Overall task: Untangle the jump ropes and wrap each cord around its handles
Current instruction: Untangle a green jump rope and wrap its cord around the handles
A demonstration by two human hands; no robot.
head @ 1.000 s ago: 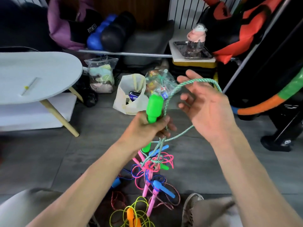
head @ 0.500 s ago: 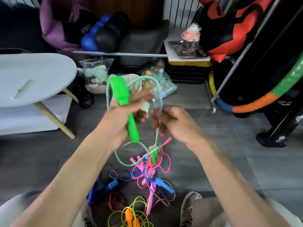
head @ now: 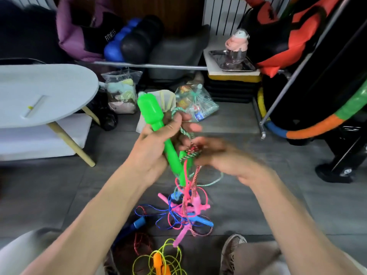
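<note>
- While the left hand keeps its grip clenched round the green handle, we see that the wide loop of green cord held up a second ago is now drawn in tight against the handle, so the wrapping is underway.
- The right hand has dropped from high and spread to low beside the handle; it is blurred, so we cannot tell whether its grip pinches the cord.
- The cord runs from the left fingers down past the handle, just left of the right hand.
- Below, the tangle of ropes hangs from it above the floor, so untangling seems unfinished.
</note>
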